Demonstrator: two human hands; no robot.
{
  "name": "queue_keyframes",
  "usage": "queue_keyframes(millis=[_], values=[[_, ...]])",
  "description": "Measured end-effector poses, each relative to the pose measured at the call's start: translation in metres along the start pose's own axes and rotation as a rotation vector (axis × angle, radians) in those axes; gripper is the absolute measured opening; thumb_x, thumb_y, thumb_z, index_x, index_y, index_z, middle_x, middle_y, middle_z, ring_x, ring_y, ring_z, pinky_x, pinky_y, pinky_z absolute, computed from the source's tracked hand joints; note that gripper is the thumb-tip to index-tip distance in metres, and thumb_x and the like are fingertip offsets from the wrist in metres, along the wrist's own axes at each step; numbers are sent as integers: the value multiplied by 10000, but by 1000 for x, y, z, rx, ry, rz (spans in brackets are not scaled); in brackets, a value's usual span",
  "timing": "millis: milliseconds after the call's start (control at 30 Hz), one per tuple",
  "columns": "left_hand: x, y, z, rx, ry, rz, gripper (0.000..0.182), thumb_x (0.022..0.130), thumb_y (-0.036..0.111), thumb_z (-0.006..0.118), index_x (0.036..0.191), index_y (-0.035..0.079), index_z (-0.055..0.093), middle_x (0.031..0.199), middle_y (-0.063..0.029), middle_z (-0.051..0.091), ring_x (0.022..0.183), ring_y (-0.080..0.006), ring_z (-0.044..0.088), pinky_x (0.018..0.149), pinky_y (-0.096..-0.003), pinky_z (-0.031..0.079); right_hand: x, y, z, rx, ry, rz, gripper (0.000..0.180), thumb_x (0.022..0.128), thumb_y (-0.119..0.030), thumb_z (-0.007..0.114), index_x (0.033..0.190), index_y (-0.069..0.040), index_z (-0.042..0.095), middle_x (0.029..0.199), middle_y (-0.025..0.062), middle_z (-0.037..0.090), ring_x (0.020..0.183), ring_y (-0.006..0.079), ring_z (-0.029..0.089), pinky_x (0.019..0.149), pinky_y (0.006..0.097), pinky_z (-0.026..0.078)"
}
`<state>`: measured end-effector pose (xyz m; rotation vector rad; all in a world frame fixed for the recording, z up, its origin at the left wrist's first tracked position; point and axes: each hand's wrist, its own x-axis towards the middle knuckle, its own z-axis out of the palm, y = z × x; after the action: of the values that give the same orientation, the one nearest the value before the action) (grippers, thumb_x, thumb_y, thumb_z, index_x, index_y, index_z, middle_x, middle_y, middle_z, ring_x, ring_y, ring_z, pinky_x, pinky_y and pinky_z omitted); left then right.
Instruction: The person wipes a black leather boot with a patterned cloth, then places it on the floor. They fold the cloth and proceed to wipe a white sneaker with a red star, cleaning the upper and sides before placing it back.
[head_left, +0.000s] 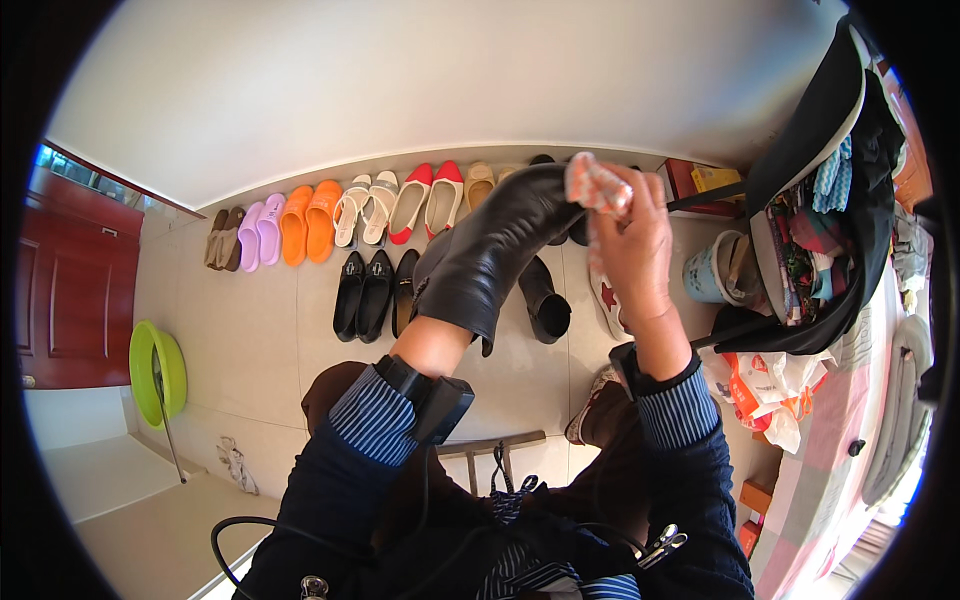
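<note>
A black leather ankle boot (491, 247) is pulled over my left hand, which is hidden inside it; only the left wrist (433, 343) shows below the boot's shaft. The boot is held up off the floor, its toe pointing to the upper right. My right hand (636, 240) grips a crumpled orange-and-white patterned cloth (596, 186) against the toe end. On the floor behind, another black boot (546, 304) lies with its opening towards me. Beside it, a white shoe with a red star (609, 300) is partly covered by my right hand.
Along the wall stand orange slippers (309, 225), lilac slippers (260, 234), red-toed flats (433, 199) and black loafers (364, 296). A green basin (157, 375) leans at left. At right are a blue bucket (709, 268), a black fabric holder of clothes (810, 225) and plastic bags (772, 394).
</note>
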<state>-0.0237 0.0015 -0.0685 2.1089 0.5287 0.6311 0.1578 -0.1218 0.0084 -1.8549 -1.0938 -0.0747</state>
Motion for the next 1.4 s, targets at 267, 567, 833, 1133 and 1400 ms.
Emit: queue_keyframes(millis=[267, 567, 833, 1133, 1400], values=[[4, 31, 16, -323, 86, -137, 279, 961, 199, 662, 1185, 33, 650, 1016, -129, 694, 950, -241, 679, 799, -353, 539, -24, -28, 34, 176, -257, -152, 342, 900, 43, 567, 1203, -62, 685, 1074, 155, 609, 957, 341, 639, 805, 392, 540], [8, 31, 15, -345, 65, -130, 295, 957, 199, 674, 1199, 32, 647, 1053, -115, 681, 987, -217, 666, 841, -346, 534, 4, -17, -5, 104, -164, 101, 249, 909, -87, 669, 1157, -98, 693, 994, 157, 611, 850, 348, 680, 730, 448, 562], [-8, 23, 9, -452, -1, -152, 310, 953, 199, 685, 1212, 31, 643, 1086, -102, 670, 1020, -195, 654, 879, -340, 530, -20, -23, 35, 145, -135, -208, 233, 938, -112, 640, 1160, -134, 704, 963, 162, 607, 846, 372, 664, 725, 446, 561], [-14, 37, -12, -747, -50, -118, 322, 963, 231, 674, 1220, 40, 646, 1122, -97, 663, 1043, -191, 642, 911, -348, 523, -20, -72, -3, 465, -404, -245, 384, 788, 56, 710, 1117, -141, 730, 939, 98, 618, 854, 284, 652, 687, 373, 547], [-50, -21, 7, 122, 72, -52, 413, 1010, 255, 631, 1373, 65, 582, 1332, -167, 595, 1214, -282, 569, 1036, -396, 468, -5, -21, 2, -99, -43, -269, 417, 824, 8, 694, 1202, -166, 711, 1046, 115, 581, 883, 318, 629, 746, 421, 554]])
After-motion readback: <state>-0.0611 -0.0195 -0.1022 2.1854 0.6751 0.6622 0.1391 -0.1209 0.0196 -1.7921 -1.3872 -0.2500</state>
